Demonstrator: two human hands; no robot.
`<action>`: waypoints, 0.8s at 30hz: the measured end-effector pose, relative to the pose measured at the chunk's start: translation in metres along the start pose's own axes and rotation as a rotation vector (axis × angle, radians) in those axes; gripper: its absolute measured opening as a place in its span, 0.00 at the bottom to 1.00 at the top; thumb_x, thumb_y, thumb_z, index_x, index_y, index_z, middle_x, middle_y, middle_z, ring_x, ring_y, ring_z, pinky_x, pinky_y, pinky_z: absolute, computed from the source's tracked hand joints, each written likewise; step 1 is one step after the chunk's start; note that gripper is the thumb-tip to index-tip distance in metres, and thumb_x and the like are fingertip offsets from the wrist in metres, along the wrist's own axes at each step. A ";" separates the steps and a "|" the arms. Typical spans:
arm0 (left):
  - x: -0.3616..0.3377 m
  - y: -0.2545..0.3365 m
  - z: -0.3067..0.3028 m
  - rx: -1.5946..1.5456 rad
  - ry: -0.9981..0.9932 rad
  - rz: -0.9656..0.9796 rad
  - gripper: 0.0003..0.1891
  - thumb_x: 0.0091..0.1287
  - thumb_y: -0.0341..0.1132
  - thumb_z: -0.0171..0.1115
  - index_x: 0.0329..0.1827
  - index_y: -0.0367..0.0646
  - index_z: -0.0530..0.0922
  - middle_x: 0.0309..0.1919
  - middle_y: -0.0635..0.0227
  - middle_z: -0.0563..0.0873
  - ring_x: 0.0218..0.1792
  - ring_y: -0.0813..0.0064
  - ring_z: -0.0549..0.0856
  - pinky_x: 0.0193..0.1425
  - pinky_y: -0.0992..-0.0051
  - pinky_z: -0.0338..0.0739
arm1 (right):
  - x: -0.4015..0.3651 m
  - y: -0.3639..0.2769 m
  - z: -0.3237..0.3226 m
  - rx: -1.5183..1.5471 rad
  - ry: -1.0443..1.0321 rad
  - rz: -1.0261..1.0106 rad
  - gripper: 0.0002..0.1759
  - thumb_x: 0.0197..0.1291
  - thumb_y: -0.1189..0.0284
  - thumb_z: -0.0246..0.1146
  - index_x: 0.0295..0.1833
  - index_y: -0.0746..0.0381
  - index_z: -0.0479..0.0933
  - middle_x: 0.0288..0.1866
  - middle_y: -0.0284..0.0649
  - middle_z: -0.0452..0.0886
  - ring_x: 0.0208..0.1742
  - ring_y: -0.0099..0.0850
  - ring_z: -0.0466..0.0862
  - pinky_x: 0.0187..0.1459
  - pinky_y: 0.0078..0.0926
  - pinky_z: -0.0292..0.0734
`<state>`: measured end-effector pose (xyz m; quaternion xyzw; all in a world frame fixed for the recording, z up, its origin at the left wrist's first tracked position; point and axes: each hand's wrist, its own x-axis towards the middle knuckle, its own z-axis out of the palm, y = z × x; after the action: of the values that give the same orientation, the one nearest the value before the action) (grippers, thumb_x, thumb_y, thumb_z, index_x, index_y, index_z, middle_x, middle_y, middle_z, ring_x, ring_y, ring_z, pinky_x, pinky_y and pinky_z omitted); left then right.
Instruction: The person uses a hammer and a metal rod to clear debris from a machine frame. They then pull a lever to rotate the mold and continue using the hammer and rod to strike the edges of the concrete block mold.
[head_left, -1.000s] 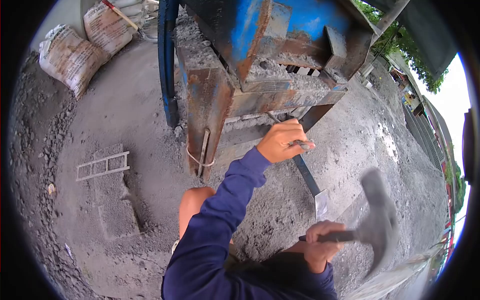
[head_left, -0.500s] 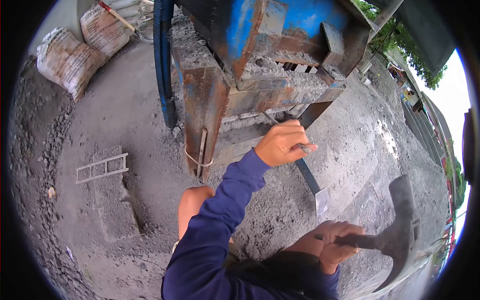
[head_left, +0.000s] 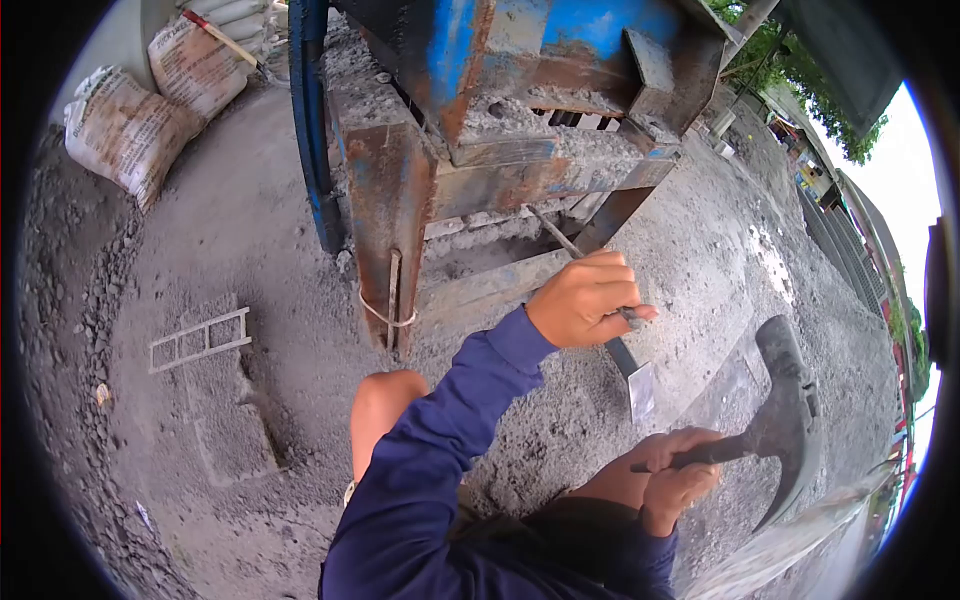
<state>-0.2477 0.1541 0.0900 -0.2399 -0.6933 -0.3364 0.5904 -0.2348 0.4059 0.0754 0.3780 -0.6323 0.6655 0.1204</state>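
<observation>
From the head camera, the left hand [head_left: 585,300] is curled into a fist around a thin steel rod [head_left: 553,233]. The rod slants up and to the left from the fist, with its far tip at the gap under the mould of a rusty blue block-making machine [head_left: 470,110], and its near end pokes out past the fingers. The right hand [head_left: 675,478], near and to the right, is wrapped tightly around the handle of a claw hammer [head_left: 785,405]. The hammer's head is raised to the right, well apart from the rod. The machine's mould box [head_left: 590,165] is caked with grey concrete mix, and dark slots show along its top. A flat steel bar [head_left: 638,385] with a bright plate at its end lies on the gritty ground just below the left hand. At the far left lie two filled cement sacks [head_left: 125,125], both shut, so their contents are hidden. A small ladder-shaped metal frame [head_left: 200,340] lies on the ground to the left. A blue hose [head_left: 305,130] hangs down the machine's left side, and a bare knee [head_left: 385,400] shows below the blue sleeve [head_left: 440,450].
</observation>
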 end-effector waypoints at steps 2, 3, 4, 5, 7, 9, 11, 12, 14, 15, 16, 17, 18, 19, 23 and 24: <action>-0.005 -0.008 0.000 -0.023 -0.001 -0.017 0.14 0.55 0.31 0.74 0.21 0.41 0.74 0.17 0.69 0.69 0.21 0.68 0.67 0.27 0.69 0.63 | -0.001 0.002 0.001 0.005 -0.013 0.002 0.40 0.64 0.34 0.45 0.38 0.67 0.63 0.16 0.36 0.66 0.15 0.23 0.67 0.18 0.17 0.63; -0.007 -0.011 0.000 -0.044 0.000 -0.041 0.15 0.55 0.31 0.74 0.21 0.41 0.73 0.17 0.69 0.68 0.21 0.68 0.67 0.26 0.70 0.63 | -0.002 0.002 0.002 -0.041 -0.029 0.010 0.40 0.63 0.33 0.45 0.36 0.67 0.64 0.16 0.36 0.67 0.15 0.23 0.68 0.18 0.17 0.63; -0.009 -0.013 0.002 -0.042 0.000 -0.039 0.15 0.55 0.31 0.74 0.21 0.41 0.73 0.17 0.69 0.68 0.21 0.68 0.67 0.26 0.70 0.63 | -0.002 0.002 0.004 -0.087 -0.046 0.018 0.41 0.63 0.33 0.44 0.35 0.67 0.65 0.16 0.36 0.68 0.15 0.23 0.68 0.19 0.17 0.63; -0.009 -0.014 0.003 -0.021 0.003 -0.024 0.15 0.55 0.31 0.74 0.20 0.41 0.72 0.16 0.69 0.68 0.21 0.68 0.66 0.26 0.70 0.63 | -0.002 0.003 0.006 -0.084 -0.047 0.013 0.41 0.63 0.33 0.44 0.35 0.67 0.65 0.16 0.36 0.68 0.15 0.23 0.68 0.19 0.17 0.63; -0.012 -0.020 0.002 0.001 0.009 -0.006 0.16 0.55 0.31 0.74 0.20 0.41 0.72 0.16 0.68 0.67 0.21 0.68 0.66 0.25 0.70 0.62 | -0.002 0.003 0.008 -0.142 -0.073 0.034 0.42 0.63 0.32 0.43 0.31 0.67 0.66 0.15 0.37 0.68 0.15 0.22 0.68 0.19 0.17 0.63; -0.016 -0.027 -0.005 0.023 -0.023 -0.028 0.16 0.55 0.30 0.73 0.19 0.41 0.71 0.16 0.68 0.67 0.21 0.68 0.66 0.25 0.69 0.62 | -0.001 0.004 0.011 -0.146 -0.096 0.021 0.41 0.65 0.34 0.42 0.27 0.66 0.65 0.14 0.36 0.68 0.15 0.22 0.68 0.19 0.17 0.62; -0.017 -0.029 -0.007 0.011 -0.014 -0.030 0.16 0.55 0.29 0.73 0.19 0.41 0.71 0.16 0.68 0.68 0.20 0.68 0.67 0.25 0.69 0.62 | -0.002 0.006 0.013 -0.136 -0.097 0.020 0.39 0.67 0.35 0.41 0.29 0.66 0.65 0.14 0.35 0.68 0.15 0.22 0.67 0.18 0.17 0.61; -0.017 -0.029 -0.008 -0.001 -0.006 -0.035 0.16 0.55 0.28 0.73 0.19 0.41 0.70 0.16 0.67 0.68 0.20 0.68 0.67 0.25 0.70 0.61 | -0.001 0.005 0.014 -0.137 -0.095 0.020 0.39 0.67 0.35 0.41 0.29 0.66 0.65 0.14 0.35 0.68 0.15 0.22 0.67 0.18 0.17 0.61; -0.016 -0.028 -0.011 -0.012 0.010 -0.041 0.16 0.54 0.27 0.72 0.19 0.41 0.70 0.16 0.67 0.67 0.20 0.68 0.67 0.25 0.69 0.61 | 0.000 0.004 0.016 -0.101 -0.100 0.006 0.38 0.68 0.37 0.41 0.31 0.65 0.65 0.14 0.35 0.68 0.15 0.23 0.67 0.19 0.18 0.62; -0.016 -0.028 -0.013 -0.022 0.027 -0.046 0.16 0.54 0.25 0.72 0.19 0.41 0.70 0.15 0.67 0.67 0.20 0.67 0.67 0.24 0.69 0.61 | 0.000 0.004 0.016 -0.104 -0.098 0.008 0.38 0.68 0.37 0.41 0.31 0.65 0.65 0.14 0.35 0.68 0.15 0.23 0.67 0.19 0.18 0.62; -0.017 -0.028 -0.014 -0.025 0.028 -0.045 0.16 0.54 0.25 0.72 0.19 0.41 0.70 0.15 0.67 0.67 0.20 0.67 0.67 0.24 0.69 0.61 | 0.000 0.005 0.015 -0.092 -0.093 -0.005 0.38 0.64 0.35 0.45 0.34 0.66 0.64 0.16 0.36 0.67 0.15 0.22 0.66 0.19 0.18 0.62; -0.018 -0.029 -0.016 -0.013 0.038 -0.060 0.15 0.54 0.24 0.71 0.19 0.41 0.69 0.15 0.67 0.66 0.20 0.68 0.67 0.24 0.69 0.61 | 0.001 0.005 0.014 -0.078 -0.089 -0.020 0.40 0.61 0.33 0.49 0.37 0.66 0.62 0.18 0.36 0.65 0.15 0.22 0.66 0.18 0.18 0.61; -0.018 -0.030 -0.019 -0.002 0.047 -0.075 0.15 0.53 0.23 0.70 0.19 0.41 0.69 0.15 0.68 0.66 0.19 0.68 0.67 0.24 0.69 0.61 | 0.003 0.006 0.015 -0.080 -0.088 -0.022 0.40 0.61 0.33 0.49 0.37 0.66 0.62 0.18 0.36 0.65 0.15 0.22 0.66 0.18 0.18 0.61; -0.019 -0.030 -0.022 -0.004 0.046 -0.073 0.15 0.53 0.23 0.70 0.19 0.41 0.69 0.15 0.68 0.66 0.19 0.68 0.67 0.24 0.69 0.61 | 0.003 0.006 0.016 -0.081 -0.102 -0.040 0.40 0.61 0.32 0.48 0.37 0.66 0.62 0.17 0.36 0.65 0.15 0.22 0.66 0.18 0.18 0.62; -0.018 -0.031 -0.041 -0.073 0.146 -0.087 0.15 0.55 0.22 0.67 0.19 0.39 0.68 0.16 0.67 0.68 0.19 0.69 0.67 0.23 0.70 0.61 | 0.006 -0.001 0.024 -0.120 -0.183 0.029 0.41 0.60 0.31 0.47 0.36 0.66 0.63 0.17 0.36 0.66 0.16 0.22 0.67 0.19 0.19 0.63; -0.018 -0.032 -0.047 -0.083 0.203 -0.078 0.15 0.56 0.22 0.66 0.18 0.39 0.67 0.16 0.67 0.69 0.19 0.69 0.67 0.23 0.70 0.60 | 0.007 -0.008 0.031 -0.146 -0.162 0.108 0.42 0.59 0.29 0.45 0.33 0.65 0.64 0.16 0.37 0.67 0.16 0.22 0.68 0.20 0.18 0.63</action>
<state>-0.2369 0.0989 0.0703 -0.2015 -0.6243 -0.4100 0.6337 -0.2237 0.3764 0.0829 0.3863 -0.7061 0.5904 0.0600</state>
